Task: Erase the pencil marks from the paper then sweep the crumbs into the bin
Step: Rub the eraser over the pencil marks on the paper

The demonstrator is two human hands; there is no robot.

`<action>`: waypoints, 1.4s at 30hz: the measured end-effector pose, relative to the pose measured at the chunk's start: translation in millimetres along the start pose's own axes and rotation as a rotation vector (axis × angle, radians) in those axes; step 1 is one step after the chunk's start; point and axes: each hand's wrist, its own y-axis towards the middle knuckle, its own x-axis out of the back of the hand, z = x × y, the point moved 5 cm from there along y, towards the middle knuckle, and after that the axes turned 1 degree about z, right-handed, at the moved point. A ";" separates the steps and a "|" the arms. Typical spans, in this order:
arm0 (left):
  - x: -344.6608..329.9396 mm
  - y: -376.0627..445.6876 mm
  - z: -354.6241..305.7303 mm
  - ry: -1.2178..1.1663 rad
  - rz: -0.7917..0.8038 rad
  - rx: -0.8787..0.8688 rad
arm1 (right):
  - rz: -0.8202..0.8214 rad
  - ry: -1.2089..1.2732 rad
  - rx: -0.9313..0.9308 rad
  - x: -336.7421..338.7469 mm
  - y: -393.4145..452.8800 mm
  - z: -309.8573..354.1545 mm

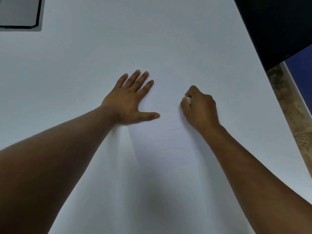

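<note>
The paper [162,135] was pinned by the spread left hand [130,98]; just right, an eraser [188,99] was pinched in the right hand's [199,108] fingers [191,90].

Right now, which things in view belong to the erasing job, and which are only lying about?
For the job:
- paper
- white eraser, pinched in the right hand
- left hand, pressed flat on the paper

Lying about:
- dark-edged flat object, far left corner
- black object, top right
</note>
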 end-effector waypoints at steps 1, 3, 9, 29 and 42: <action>0.3 -0.3 -0.3 -0.003 -0.004 0.001 | 0.005 0.032 -0.033 2.0 0.5 -6.2; 0.0 -0.7 0.0 -0.003 -0.007 0.002 | 0.019 0.105 -0.095 1.3 3.0 -9.0; -0.8 0.2 0.1 0.002 -0.003 0.002 | 0.016 0.206 -0.029 -16.3 6.3 43.9; -0.3 -1.4 0.0 -0.045 -0.032 0.012 | 0.110 0.078 0.308 -39.6 3.9 85.7; 0.1 -1.3 1.2 -0.040 -0.013 0.025 | 0.092 0.546 -0.300 -3.2 25.8 4.8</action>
